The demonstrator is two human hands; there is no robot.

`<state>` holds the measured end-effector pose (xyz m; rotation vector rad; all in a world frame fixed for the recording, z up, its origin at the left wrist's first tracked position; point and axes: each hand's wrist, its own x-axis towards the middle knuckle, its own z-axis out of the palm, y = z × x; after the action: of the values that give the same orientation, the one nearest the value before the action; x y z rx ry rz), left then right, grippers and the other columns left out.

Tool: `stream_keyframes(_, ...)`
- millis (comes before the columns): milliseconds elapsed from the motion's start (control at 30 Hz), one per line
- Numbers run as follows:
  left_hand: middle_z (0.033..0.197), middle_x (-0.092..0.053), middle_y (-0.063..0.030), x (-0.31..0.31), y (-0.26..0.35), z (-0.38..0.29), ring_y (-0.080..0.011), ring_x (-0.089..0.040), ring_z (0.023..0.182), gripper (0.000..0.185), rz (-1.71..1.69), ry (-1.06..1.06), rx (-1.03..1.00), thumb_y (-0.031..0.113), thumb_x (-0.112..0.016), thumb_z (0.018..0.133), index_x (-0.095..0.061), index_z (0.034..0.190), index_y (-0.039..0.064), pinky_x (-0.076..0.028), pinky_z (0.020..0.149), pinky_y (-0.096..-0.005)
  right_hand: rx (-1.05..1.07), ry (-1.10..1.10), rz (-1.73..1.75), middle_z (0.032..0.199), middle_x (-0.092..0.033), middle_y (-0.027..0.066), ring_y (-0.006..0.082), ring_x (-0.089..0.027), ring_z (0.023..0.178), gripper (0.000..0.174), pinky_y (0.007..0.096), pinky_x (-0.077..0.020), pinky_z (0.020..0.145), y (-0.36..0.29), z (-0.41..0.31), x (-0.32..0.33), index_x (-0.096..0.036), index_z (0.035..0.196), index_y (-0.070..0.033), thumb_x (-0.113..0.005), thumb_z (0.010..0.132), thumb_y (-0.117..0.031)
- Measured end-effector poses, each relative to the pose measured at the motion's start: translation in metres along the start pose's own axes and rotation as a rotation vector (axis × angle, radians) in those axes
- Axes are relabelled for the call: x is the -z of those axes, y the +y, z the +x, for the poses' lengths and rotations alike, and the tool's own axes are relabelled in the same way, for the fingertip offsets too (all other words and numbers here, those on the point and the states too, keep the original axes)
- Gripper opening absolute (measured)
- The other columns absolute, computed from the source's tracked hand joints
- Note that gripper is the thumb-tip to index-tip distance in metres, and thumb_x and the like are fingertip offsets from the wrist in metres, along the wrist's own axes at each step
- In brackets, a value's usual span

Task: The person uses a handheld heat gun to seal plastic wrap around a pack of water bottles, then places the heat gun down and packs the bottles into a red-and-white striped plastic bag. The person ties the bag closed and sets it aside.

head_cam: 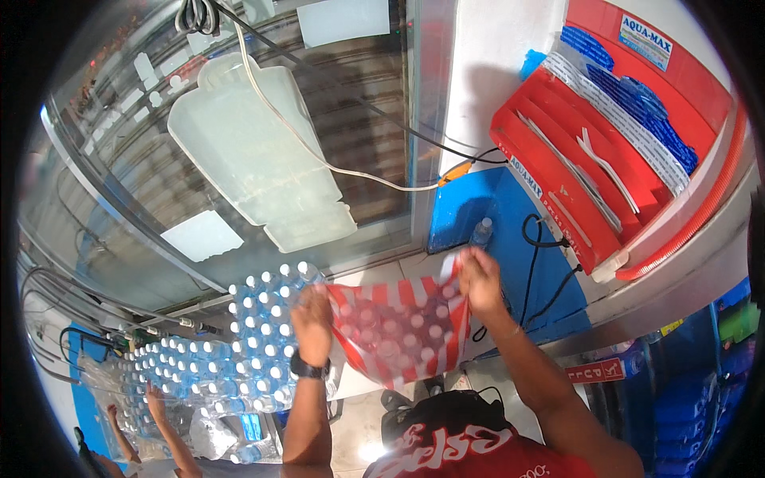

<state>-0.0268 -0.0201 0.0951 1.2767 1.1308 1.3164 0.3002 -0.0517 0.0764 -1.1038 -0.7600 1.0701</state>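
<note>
A red-and-white striped plastic bag (pixel 397 334) is stretched between my two hands. My left hand (pixel 312 319), with a black watch at the wrist, grips its left upper edge. At the other upper corner, my right hand (pixel 482 281) pinches the plastic. Several white bottle caps show through the thin film; whether those bottles are inside or behind the bag, I cannot tell. Just left of my left hand stand many clear water bottles (pixel 254 340) with white caps, packed upright in rows. A single capped bottle (pixel 481 232) is by the blue wall, beyond my right hand.
Another person's hand (pixel 155 401) reaches among the bottles at the lower left. A glass panel (pixel 370 197) rises in front. Red holder (pixel 556 179) with papers and blue packs hangs at the right. A white cable (pixel 287 134) and black cords (pixel 532 281) cross the area.
</note>
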Motion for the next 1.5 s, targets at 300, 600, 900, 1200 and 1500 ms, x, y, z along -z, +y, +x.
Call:
stream_keyframes(300,0.065,-0.050,0.0049,0.016,0.047,-0.065,-0.0039,-0.039,0.057,0.045,-0.049,0.072,0.113,0.039,-0.061,0.112,-0.063,0.081,0.007,-0.027,0.053,-0.0259,-0.266,0.149,0.120,0.065,-0.035,-0.0087,0.0051,-0.030,0.051,0.025,0.0273,-0.0218,0.048,-0.054,-0.077,0.019,-0.062,0.097,-0.008,-0.066,0.111,-0.029)
stream_keyframes(600,0.064,-0.049,0.0057,0.026,-0.012,-0.019,-0.0049,-0.039,0.055,0.044,0.310,-0.070,-0.284,0.036,-0.059,0.114,-0.062,0.082,0.007,-0.028,0.052,-0.0272,-0.276,-0.002,0.081,0.065,-0.039,-0.0078,0.0052,-0.034,0.052,0.021,0.0261,-0.0244,0.048,-0.021,-0.039,0.004,-0.066,0.099,-0.004,-0.064,0.110,-0.022)
stream_keyframes(900,0.060,-0.046,0.0073,0.015,0.038,-0.041,-0.0033,-0.032,0.050,0.041,-0.191,0.110,0.125,0.033,-0.063,0.112,-0.062,0.080,0.008,-0.022,0.048,-0.0262,-0.226,-0.007,0.142,0.066,-0.037,-0.0102,0.0030,-0.031,0.052,0.020,0.0247,-0.0235,0.049,-0.050,-0.033,0.009,-0.067,0.102,-0.005,-0.064,0.110,-0.022)
stream_keyframes(1200,0.063,-0.047,0.0073,0.023,0.014,-0.039,-0.0024,-0.036,0.054,0.036,-0.169,0.058,0.123,0.037,-0.063,0.113,-0.069,0.097,0.005,-0.024,0.049,-0.0239,-0.244,0.000,0.007,0.064,-0.037,-0.0097,0.0029,-0.030,0.052,0.025,0.0255,-0.0234,0.048,-0.036,-0.030,0.012,-0.069,0.102,-0.005,-0.067,0.111,-0.028)
stream_keyframes(1500,0.083,-0.063,-0.0017,0.042,0.001,-0.071,-0.0138,-0.067,0.066,0.046,-0.131,-0.200,0.228,0.020,-0.071,0.107,-0.057,0.147,0.001,-0.055,0.062,-0.0270,-0.057,0.212,-0.395,0.069,-0.054,-0.0036,0.0095,-0.054,0.060,0.053,0.0248,-0.0396,0.055,0.022,-0.025,0.088,-0.072,0.107,-0.005,-0.053,0.114,-0.054)
